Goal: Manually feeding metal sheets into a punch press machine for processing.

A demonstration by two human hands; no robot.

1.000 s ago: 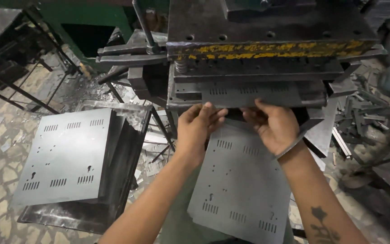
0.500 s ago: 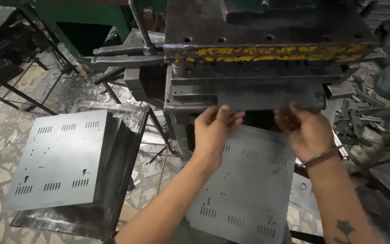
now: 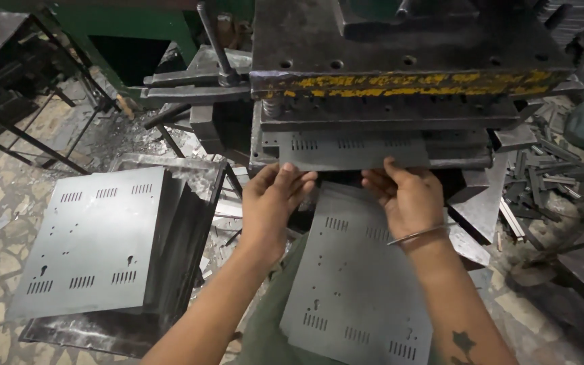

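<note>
- Up front, the left hand has its fingers curled loosely, the fingertips touching the near edge of a flat grey perforated sheet-metal panel that lies in the mouth of the press; whether it truly grips the edge I cannot tell.
- Beside it, the right hand pinches the same near edge, thumb on top and fingers tucked beneath, with a thin metal bangle around the wrist.
- That panel rests flat on the lower bed of a heavy dark steel stamping press with a worn yellow-painted strip across its upper block, most of it under the die and only the front lip sticking out.
- Below the hands, a second grey punched metal sheet with rows of short slots lies slanted across the person's lap, touching neither hand.
- Off to the left, a stack of similar grey slotted panels sits on the floor, well apart from the press.
- Right of the press, a heap of narrow metal offcuts lies on the ground.
</note>
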